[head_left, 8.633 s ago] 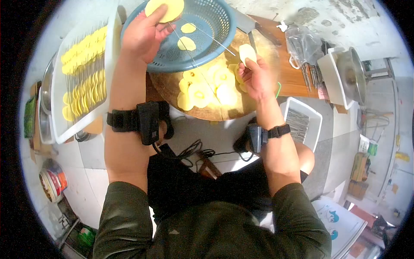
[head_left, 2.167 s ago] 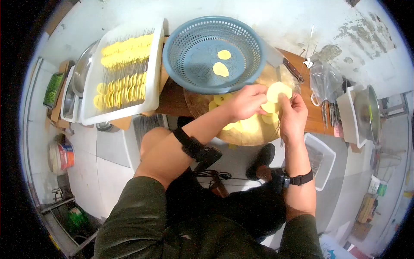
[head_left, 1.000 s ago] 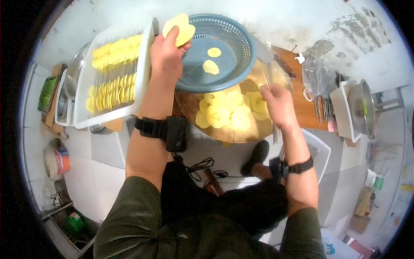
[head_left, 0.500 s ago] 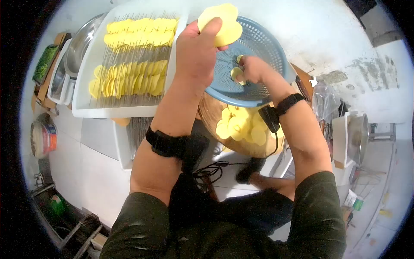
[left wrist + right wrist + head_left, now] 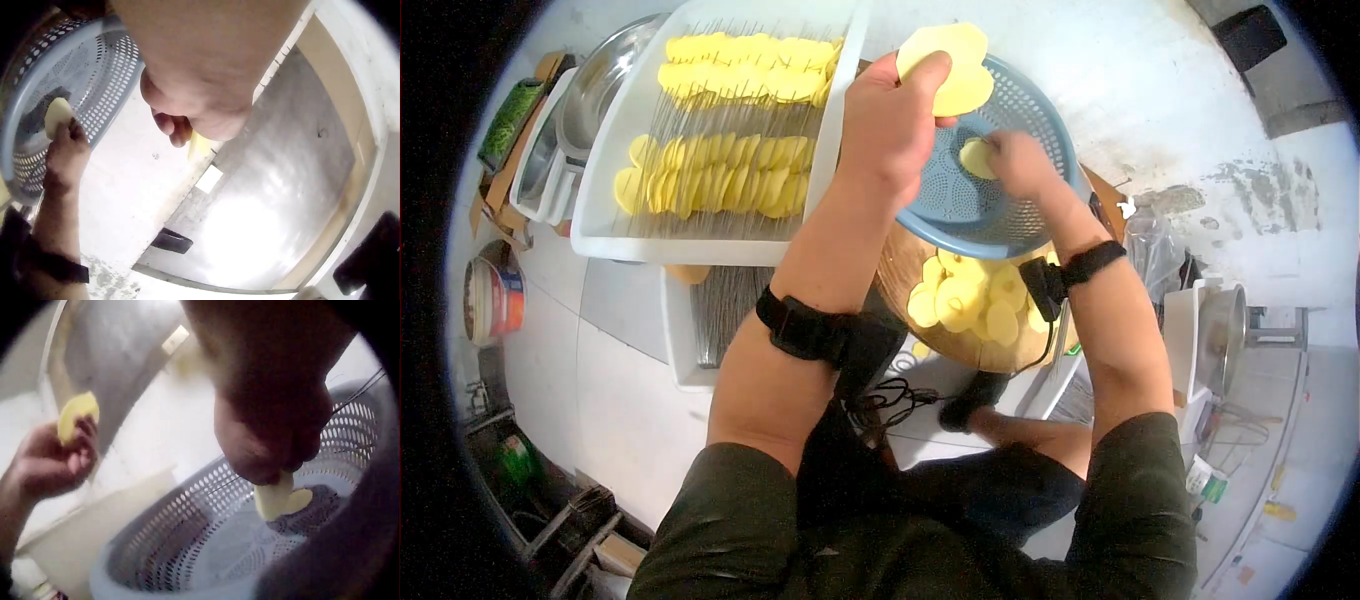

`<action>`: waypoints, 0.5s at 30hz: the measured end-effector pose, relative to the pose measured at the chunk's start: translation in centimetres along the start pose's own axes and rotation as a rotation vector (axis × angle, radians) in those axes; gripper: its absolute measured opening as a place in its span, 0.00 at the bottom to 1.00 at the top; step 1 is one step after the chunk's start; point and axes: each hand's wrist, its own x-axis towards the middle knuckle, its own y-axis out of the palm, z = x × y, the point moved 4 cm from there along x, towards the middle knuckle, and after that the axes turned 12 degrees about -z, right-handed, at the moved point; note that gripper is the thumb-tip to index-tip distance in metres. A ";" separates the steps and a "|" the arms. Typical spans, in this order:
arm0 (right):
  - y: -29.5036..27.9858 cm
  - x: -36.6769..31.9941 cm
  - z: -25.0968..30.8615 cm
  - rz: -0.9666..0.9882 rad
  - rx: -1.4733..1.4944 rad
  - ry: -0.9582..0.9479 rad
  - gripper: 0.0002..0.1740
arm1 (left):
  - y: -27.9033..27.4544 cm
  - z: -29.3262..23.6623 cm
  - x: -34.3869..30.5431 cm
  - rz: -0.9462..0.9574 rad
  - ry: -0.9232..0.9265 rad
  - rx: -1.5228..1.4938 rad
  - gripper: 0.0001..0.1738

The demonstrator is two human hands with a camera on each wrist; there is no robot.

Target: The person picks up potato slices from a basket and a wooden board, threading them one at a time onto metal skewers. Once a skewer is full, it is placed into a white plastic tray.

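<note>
My left hand (image 5: pixel 890 130) grips a small stack of yellow potato slices (image 5: pixel 955 85), thumb on top, raised beside the blue colander (image 5: pixel 945 200). Inside the colander my right hand (image 5: pixel 1028 165), blurred in the head view, pinches a potato slice (image 5: pixel 976 158). The right wrist view shows pale slices (image 5: pixel 272 500) under its fingertips, one overlapping the other. Thin metal skewers (image 5: pixel 359 390) stick out past that hand. Loose slices (image 5: pixel 960 300) lie heaped on the round wooden chopping board (image 5: pixel 905 265) in front of the colander.
A white tray (image 5: pixel 700 250) at left holds rows of skewered slices (image 5: pixel 750 80). Beneath it, a white bin holds many bare skewers (image 5: pixel 735 320). Steel bowls (image 5: pixel 605 85) stand far left. A plastic bag (image 5: pixel 1155 250) and a white tub (image 5: pixel 1185 340) are at right.
My right hand has left the board and reached into the colander, taking hold of a slice there. My left hand keeps its stack and has shifted right in view.
</note>
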 end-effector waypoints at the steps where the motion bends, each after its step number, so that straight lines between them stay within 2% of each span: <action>1: -0.6 0.1 -0.6 -0.080 0.114 -0.047 0.14 | 0.1 0.0 0.0 0.006 -0.002 0.003 0.16; 2: -1.6 -0.2 -0.4 -0.083 0.108 -0.047 0.14 | 0.2 0.1 0.0 0.010 -0.001 -0.003 0.16; 5: -4.7 -2.2 -0.7 -0.047 0.462 0.209 0.15 | 0.5 0.5 0.2 0.039 0.015 -0.002 0.17; 9: -8.2 -5.2 0.4 -0.186 0.582 0.151 0.14 | 0.9 1.0 0.0 0.069 -0.027 0.124 0.17; 10: -8.9 -6.0 0.6 -0.200 0.578 0.162 0.14 | 1.1 1.3 -0.2 0.076 -0.046 0.194 0.17; 12: -9.7 -7.5 0.8 -0.181 0.756 0.261 0.13 | 1.5 1.6 -0.5 0.097 -0.045 0.267 0.17; 15: -10.4 -9.9 0.8 -0.250 0.870 0.290 0.10 | 2.2 2.1 -1.7 0.247 0.048 0.568 0.19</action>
